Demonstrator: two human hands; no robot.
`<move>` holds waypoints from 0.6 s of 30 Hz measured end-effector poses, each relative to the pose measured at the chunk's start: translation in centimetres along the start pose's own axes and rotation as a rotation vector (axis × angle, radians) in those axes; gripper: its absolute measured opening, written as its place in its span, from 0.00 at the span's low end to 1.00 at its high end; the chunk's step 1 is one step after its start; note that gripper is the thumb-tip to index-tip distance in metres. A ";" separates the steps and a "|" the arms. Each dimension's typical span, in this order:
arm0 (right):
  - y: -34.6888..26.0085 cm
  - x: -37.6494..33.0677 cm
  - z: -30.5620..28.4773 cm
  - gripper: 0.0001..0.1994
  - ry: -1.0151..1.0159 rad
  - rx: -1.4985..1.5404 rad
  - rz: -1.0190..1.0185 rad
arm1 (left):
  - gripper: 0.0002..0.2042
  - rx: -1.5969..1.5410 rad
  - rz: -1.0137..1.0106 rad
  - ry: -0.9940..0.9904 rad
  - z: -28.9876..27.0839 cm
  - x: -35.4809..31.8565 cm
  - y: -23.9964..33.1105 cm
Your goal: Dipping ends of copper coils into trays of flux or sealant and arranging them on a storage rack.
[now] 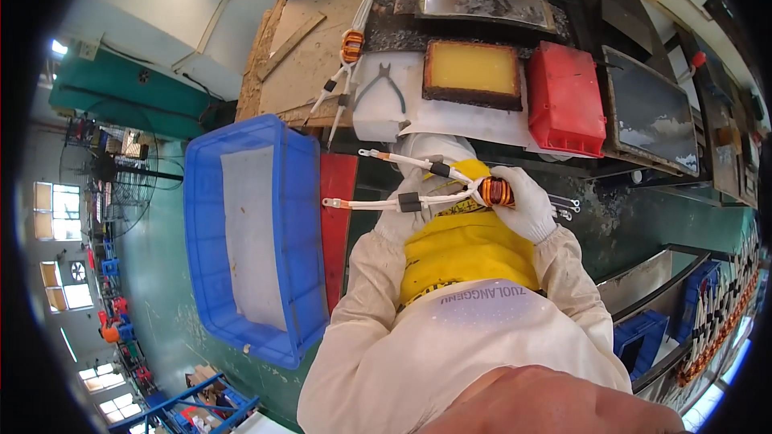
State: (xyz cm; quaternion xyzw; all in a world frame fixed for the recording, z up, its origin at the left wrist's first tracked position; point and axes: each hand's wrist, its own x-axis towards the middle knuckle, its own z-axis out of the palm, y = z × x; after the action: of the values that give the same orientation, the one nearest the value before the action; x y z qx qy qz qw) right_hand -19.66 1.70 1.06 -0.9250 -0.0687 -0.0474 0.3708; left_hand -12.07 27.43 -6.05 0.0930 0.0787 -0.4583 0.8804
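In my right hand [521,199], gloved in white, is a copper wire coil [494,191], its fingers closed round the side of it. White-sleeved leads run left from the coil, with black bands and metal ring lugs [331,203] at their ends. My left hand [394,221], also gloved, is at these leads beside a black band [409,202]; it looks closed on them, though its fingers are partly hidden. More lugs [569,207] stick out to the right of my right hand. Ahead on the bench lies another coil [351,46] with similar leads.
Green-handled pliers [383,90] lie on white sheeting [414,116]. Beside them stand a dark-framed tray [473,96] with a yellow block, a red plastic box [565,96] and a glossy dark panel [653,112]. A large blue bin [301,225] is left; a rack of coils [712,329] is lower right.
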 end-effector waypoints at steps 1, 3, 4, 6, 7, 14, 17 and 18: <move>-0.3 0.1 -0.6 0.30 0.025 0.022 -0.007 | 0.29 -0.114 -0.036 -0.143 0.8 0.0 -0.2; -0.9 0.1 -2.5 0.28 0.057 0.037 -0.004 | 0.28 -0.013 0.066 0.009 4.1 0.5 -1.4; -1.2 0.5 -3.6 0.27 0.088 0.007 -0.033 | 0.27 0.107 0.154 0.025 5.0 0.6 -1.9; -1.3 1.3 -5.5 0.27 0.185 -0.052 -0.109 | 0.25 0.272 0.209 0.077 4.8 0.2 -2.1; -1.0 1.6 -6.6 0.27 0.234 -0.094 -0.125 | 0.25 0.272 0.191 0.069 3.8 0.5 -2.1; 4.0 4.6 -13.1 0.27 0.367 -0.187 0.057 | 0.25 0.476 0.116 0.206 2.5 -0.5 -2.8; 5.8 6.2 -15.0 0.28 0.361 -0.240 0.130 | 0.24 0.495 0.105 0.214 3.2 -0.4 -2.8; 6.1 6.7 -15.4 0.29 0.344 -0.279 0.188 | 0.23 0.519 0.100 0.184 3.4 -0.2 -2.9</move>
State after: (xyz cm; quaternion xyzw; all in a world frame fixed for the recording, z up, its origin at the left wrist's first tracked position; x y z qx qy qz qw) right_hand -12.65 -12.73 8.98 -0.9479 0.0891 -0.1786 0.2484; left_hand -14.38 25.15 -2.93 0.3605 0.0336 -0.4089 0.8377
